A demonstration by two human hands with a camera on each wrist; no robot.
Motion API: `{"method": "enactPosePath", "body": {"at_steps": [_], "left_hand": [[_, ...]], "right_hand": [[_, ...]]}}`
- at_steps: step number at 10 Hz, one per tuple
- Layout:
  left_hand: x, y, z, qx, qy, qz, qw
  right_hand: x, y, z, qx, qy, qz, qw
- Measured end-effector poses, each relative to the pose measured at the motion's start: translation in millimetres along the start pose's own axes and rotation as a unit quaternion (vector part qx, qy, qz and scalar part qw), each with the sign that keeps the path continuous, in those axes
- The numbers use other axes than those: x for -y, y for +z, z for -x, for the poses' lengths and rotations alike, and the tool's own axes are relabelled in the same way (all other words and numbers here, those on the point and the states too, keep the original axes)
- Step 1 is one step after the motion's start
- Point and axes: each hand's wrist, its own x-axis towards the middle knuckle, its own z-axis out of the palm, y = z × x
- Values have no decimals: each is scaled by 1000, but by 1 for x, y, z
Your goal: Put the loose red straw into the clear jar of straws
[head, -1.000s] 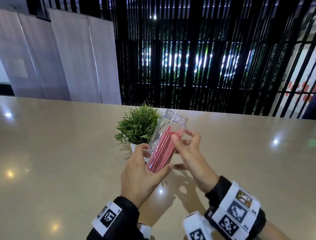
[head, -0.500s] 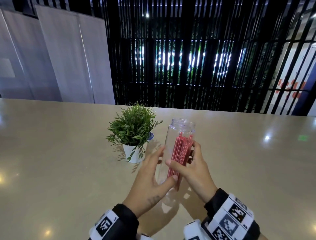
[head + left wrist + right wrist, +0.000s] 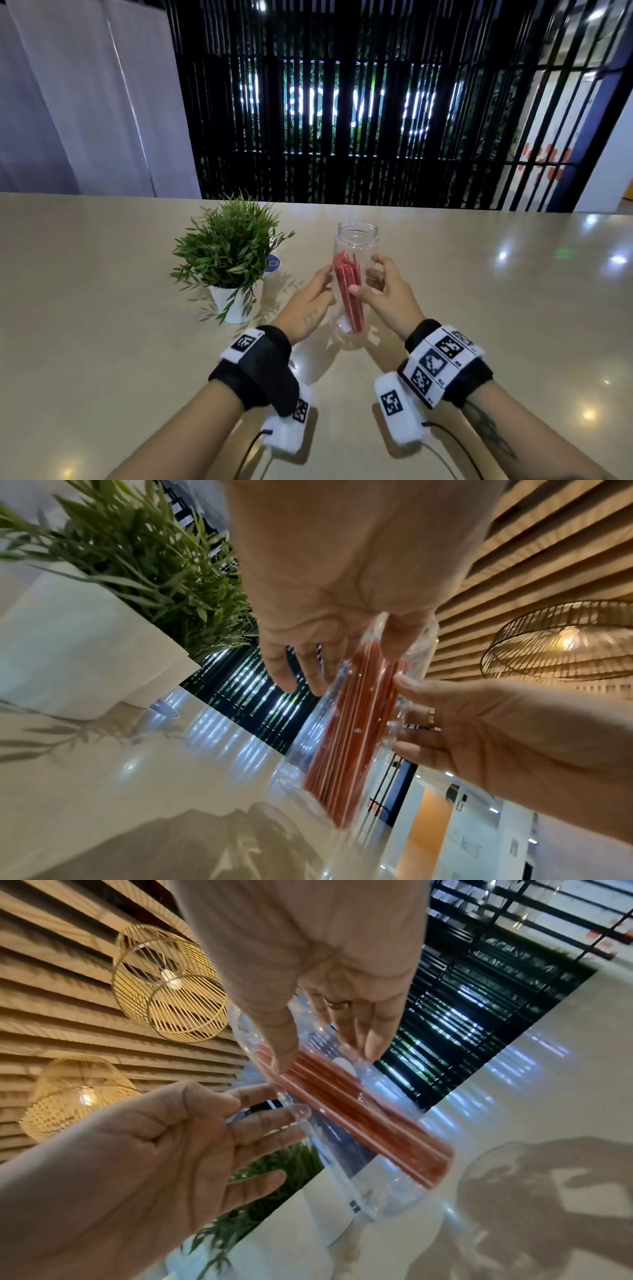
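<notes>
Straws (image 3: pixel 347 294), all red, stand bundled inside the clear jar (image 3: pixel 356 240), which now rests upright on the table (image 3: pixel 102 308) just right of the potted plant (image 3: pixel 227 253), where a second ago it was tilted and lifted in the left hand; no loose straw shows anywhere outside it, so the insertion appears complete. Left hand (image 3: pixel 308 305) has opened, its straight fingers (image 3: pixel 267 1123) only touching the jar's left wall, and the right hand (image 3: pixel 385 294) likewise brackets the right wall with relaxed fingers (image 3: pixel 407 681), neither gripping. Judgement: only withdrawal of both hands remains.
</notes>
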Motion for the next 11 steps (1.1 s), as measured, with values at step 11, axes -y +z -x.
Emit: {"method": "enactPosePath", "body": {"at_steps": [11], "left_hand": [[68, 7, -57, -72, -81, -105, 988]], "right_hand": [[-56, 24, -58, 35, 97, 60, 993]]}}
